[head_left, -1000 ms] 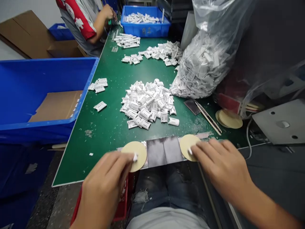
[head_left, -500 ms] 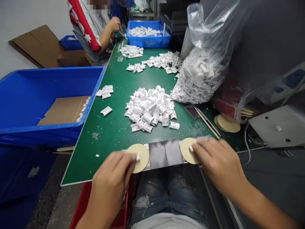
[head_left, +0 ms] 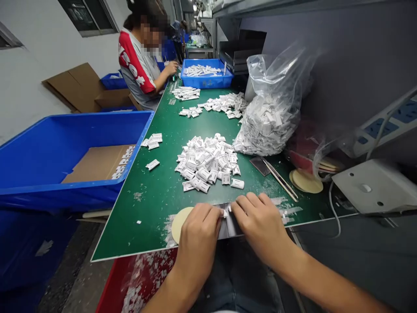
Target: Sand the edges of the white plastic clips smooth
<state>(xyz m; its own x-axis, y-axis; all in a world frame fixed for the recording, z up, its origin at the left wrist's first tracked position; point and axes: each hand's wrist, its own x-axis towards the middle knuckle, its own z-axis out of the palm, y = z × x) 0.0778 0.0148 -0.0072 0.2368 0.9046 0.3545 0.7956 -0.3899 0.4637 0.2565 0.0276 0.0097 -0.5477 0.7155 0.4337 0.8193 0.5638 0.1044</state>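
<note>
My left hand is closed, pinching a small white plastic piece at its fingertips. Close beside it, my right hand is also closed, with a little white piece showing at its fingers. Both hands are over a dark, sandpaper-like sheet at the table's near edge, which they partly cover. A round cream disc lies left of my left hand. Beyond the hands is a heap of white plastic parts on the green table.
A clear bag of white parts stands at right, near tweezers and stacked discs. Left of the table is a large blue bin. A red container sits below the edge. A co-worker sits beyond, near a blue tray.
Both hands have moved inward from the two round discs to the dark sheet between them. The right disc is now hidden, and the camera view has tilted up.
</note>
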